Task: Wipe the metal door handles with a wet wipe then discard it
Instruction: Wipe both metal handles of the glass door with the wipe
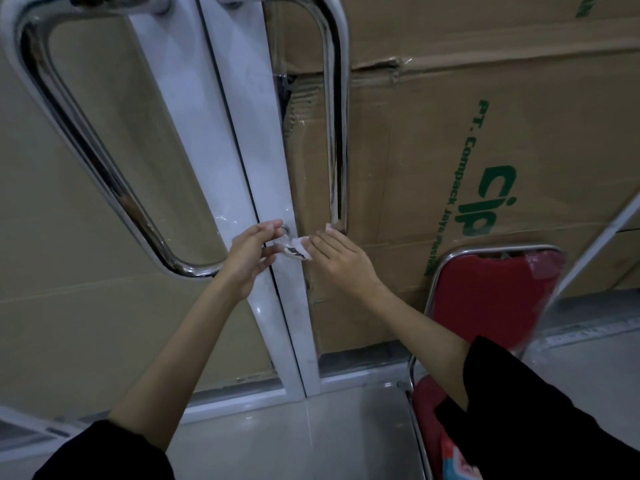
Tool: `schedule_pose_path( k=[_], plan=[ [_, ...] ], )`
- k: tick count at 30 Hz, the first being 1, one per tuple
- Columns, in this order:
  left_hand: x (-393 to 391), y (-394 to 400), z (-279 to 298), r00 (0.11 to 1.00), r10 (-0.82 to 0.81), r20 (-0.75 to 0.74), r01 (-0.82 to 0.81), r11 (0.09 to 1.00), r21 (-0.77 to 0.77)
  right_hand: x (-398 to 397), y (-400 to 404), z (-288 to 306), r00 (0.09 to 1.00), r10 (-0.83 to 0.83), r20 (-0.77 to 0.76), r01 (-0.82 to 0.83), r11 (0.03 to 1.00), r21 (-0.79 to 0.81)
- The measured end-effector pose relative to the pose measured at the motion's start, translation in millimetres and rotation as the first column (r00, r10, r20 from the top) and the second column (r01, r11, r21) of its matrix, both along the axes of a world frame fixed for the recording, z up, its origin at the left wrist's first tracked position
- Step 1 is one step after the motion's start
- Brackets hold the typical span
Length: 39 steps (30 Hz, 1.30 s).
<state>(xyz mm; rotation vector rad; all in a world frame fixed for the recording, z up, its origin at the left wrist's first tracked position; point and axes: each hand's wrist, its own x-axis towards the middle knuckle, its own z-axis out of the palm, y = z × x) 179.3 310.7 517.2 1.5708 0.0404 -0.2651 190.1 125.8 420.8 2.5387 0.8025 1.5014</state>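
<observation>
Two chrome D-shaped door handles hang on white-framed glass doors: the left handle point(104, 174) and the right handle point(334, 126). My right hand point(341, 259) presses a white wet wipe point(300, 244) around the lower bend of the right handle, and a corner of the wipe shows above my fingers. My left hand point(251, 252) is at the same bend from the left. Its thumb is above and its fingers below, spread and touching the chrome near the mount. The bend itself is mostly hidden by the wipe and both hands.
Large cardboard boxes point(485, 140) with green print stand behind the glass. A red chair with a chrome frame point(485, 299) stands close at the right, under my right forearm. Pale floor tiles point(294, 438) lie below the door frame.
</observation>
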Motion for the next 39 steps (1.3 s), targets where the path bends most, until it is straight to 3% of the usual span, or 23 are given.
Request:
schedule_pose_path(
  k=[4, 7, 9, 10, 11, 12, 13, 14, 16, 18, 20, 22, 25, 32, 34, 37, 38, 39],
  plan=[
    [0, 3, -3, 0.999, -0.040, -0.028, 0.040, 0.999, -0.004, 0, -23, -2, 0.983, 0.117, 0.144, -0.125, 0.991, 0.046],
    [2, 10, -3, 0.999, -0.036, -0.025, 0.036, 0.999, -0.016, -4, -23, -13, 0.986, 0.040, 0.160, -0.086, 0.952, 0.292],
    [3, 15, -4, 0.999, -0.023, -0.032, 0.023, 1.000, -0.010, -12, -7, -15, 0.992, 0.010, 0.126, -0.080, 0.822, 0.564],
    [3, 17, -5, 0.999, -0.019, -0.034, 0.019, 1.000, -0.006, -16, 7, -11, 0.994, 0.031, 0.102, -0.097, 0.657, 0.748],
    [3, 18, -5, 0.999, -0.018, -0.035, 0.018, 1.000, -0.006, -19, 22, -3, 0.993, 0.080, 0.086, -0.109, 0.374, 0.921],
    [3, 19, -5, 0.999, -0.018, -0.036, 0.017, 1.000, -0.006, -19, 36, 8, 0.987, 0.139, 0.086, -0.090, 0.024, 0.996],
    [2, 19, -4, 0.999, -0.018, -0.037, 0.018, 1.000, -0.007, -20, 46, 20, 0.981, 0.171, 0.096, -0.048, -0.265, 0.963],
    [2, 20, -4, 0.999, -0.019, -0.038, 0.019, 1.000, -0.004, -16, 50, 27, 0.978, 0.195, 0.077, 0.021, -0.456, 0.890],
    [2, 19, -4, 0.999, -0.025, -0.039, 0.025, 1.000, 0.003, -2, 41, 34, 0.923, 0.384, 0.032, 0.244, -0.647, 0.722],
    [3, 16, -4, 0.999, -0.032, -0.043, 0.032, 0.999, 0.005, 2, 32, 39, 0.767, 0.628, 0.134, 0.475, -0.695, 0.539],
    [3, 9, -3, 0.998, -0.049, -0.049, 0.049, 0.999, -0.001, -2, 29, 33, 0.682, 0.652, 0.331, 0.559, -0.757, 0.338],
    [3, 3, -3, 0.996, -0.065, -0.055, 0.065, 0.998, -0.014, -11, 29, 24, 0.683, 0.605, 0.409, 0.598, -0.785, 0.163],
    [5, -3, -3, 0.994, -0.092, -0.054, 0.092, 0.996, -0.014, -24, 22, 23, 0.709, 0.604, 0.365, 0.636, -0.771, 0.039],
    [7, -15, -5, 0.996, -0.074, -0.051, 0.073, 0.997, -0.027, -7, 27, 48, 0.680, 0.664, 0.311, 0.647, -0.743, 0.172],
    [6, -19, -8, 1.000, -0.020, 0.007, 0.020, 0.999, -0.044, -22, 32, 49, 0.692, 0.676, 0.253, 0.635, -0.737, 0.233],
    [3, -19, -19, 0.974, 0.168, 0.152, -0.151, 0.982, -0.114, -41, 52, 43, 0.866, 0.496, 0.064, 0.419, -0.789, 0.449],
    [1, -15, -24, 0.961, 0.209, 0.182, -0.187, 0.974, -0.131, -43, 59, 42, 0.925, 0.380, -0.006, 0.301, -0.724, 0.620],
    [0, -12, -29, 0.953, 0.230, 0.197, -0.205, 0.969, -0.139, -45, 64, 39, 0.960, 0.275, -0.054, 0.202, -0.549, 0.811]
  ],
)
